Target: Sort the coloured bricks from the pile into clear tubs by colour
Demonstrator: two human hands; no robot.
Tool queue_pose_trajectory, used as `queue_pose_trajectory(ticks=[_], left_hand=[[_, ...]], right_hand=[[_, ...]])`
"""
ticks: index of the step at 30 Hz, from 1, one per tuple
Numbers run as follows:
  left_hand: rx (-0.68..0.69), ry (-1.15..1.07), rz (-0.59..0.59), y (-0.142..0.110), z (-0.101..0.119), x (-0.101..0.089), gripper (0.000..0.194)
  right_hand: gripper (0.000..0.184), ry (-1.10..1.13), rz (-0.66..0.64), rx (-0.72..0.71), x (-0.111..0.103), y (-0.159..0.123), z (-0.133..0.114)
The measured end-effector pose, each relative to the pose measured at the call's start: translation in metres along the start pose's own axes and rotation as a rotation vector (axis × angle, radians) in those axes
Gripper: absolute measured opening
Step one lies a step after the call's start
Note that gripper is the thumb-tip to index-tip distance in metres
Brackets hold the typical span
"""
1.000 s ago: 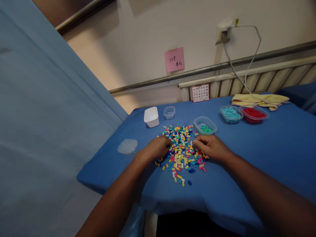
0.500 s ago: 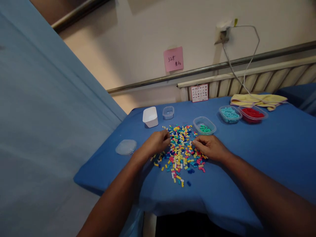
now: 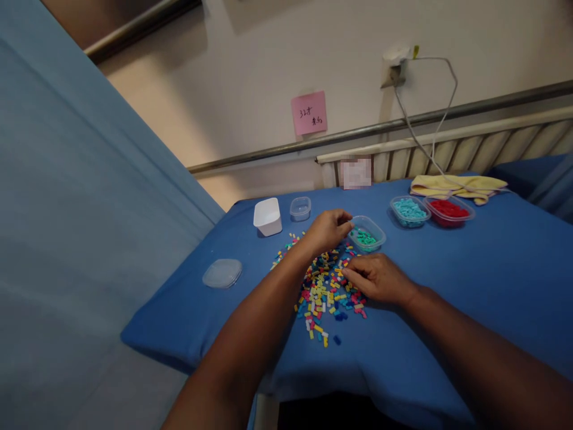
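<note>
left hand (image 3: 333,229): at left rim of green-brick tub (image 3: 380,241), can't tell grip | right hand (image 3: 378,278): just nearside of tub, curled, can't tell grip | mixed bricks (image 3: 319,290): sit nearside-left of tub, likely for short reach

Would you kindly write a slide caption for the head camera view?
Left hand at the edge of a tub of green pieces, right hand by the multicoloured pile.

On the desk (image 3: 416,334) lies a block pile (image 3: 319,291); at its left, probably some lids (image 3: 222,273); behind it at right, a tub (image 3: 379,235).
</note>
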State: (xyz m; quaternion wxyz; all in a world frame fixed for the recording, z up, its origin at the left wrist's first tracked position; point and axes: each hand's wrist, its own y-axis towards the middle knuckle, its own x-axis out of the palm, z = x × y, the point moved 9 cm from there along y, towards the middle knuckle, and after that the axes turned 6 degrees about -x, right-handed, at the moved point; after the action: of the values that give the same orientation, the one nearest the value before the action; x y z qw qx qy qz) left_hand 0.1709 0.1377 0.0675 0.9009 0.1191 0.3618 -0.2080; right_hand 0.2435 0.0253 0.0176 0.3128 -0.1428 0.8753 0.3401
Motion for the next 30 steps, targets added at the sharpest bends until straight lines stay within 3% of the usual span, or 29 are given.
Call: queue_pose_trajectory(ticks=[3, 6, 9, 13, 17, 20, 23, 27, 30], left_hand=[[0.041, -0.085, 0.038, -0.005, -0.002, -0.006, 0.034], [0.035, 0.11, 0.061, -0.032, -0.01, -0.019, 0.032], [0.032, 0.385, 0.004, -0.074, -0.021, -0.022, 0.037], [0.06, 0.484, -0.244, -0.142, -0.035, 0.001, 0.058], [-0.05, 0.548, -0.268, -0.188, -0.05, 0.001, 0.068], [-0.145, 0.594, -0.255, -0.201, -0.064, -0.007, 0.069], [-0.208, 0.635, -0.193, -0.202, -0.076, -0.018, 0.073], [-0.188, 0.616, -0.144, -0.203, -0.071, -0.015, 0.075], [-0.081, 0.543, -0.233, -0.209, -0.046, 0.006, 0.073]], right_hand=[[0.04, -0.01, -0.023, -0.012, 0.002, 0.0, -0.004], [0.04, -0.022, -0.033, -0.015, 0.004, 0.001, -0.006], [0.04, -0.064, -0.021, -0.016, 0.003, 0.002, -0.007], [0.026, -0.071, 0.054, -0.101, -0.003, 0.007, -0.016], [0.042, -0.119, -0.044, -0.154, 0.016, 0.016, -0.025], [0.051, -0.184, -0.213, -0.132, 0.042, 0.021, -0.026], [0.051, -0.23, -0.31, -0.132, 0.052, 0.018, -0.026], [0.046, -0.231, -0.305, -0.134, 0.038, 0.006, -0.028], [0.032, -0.178, -0.281, -0.163, 0.025, 0.0, -0.031]])
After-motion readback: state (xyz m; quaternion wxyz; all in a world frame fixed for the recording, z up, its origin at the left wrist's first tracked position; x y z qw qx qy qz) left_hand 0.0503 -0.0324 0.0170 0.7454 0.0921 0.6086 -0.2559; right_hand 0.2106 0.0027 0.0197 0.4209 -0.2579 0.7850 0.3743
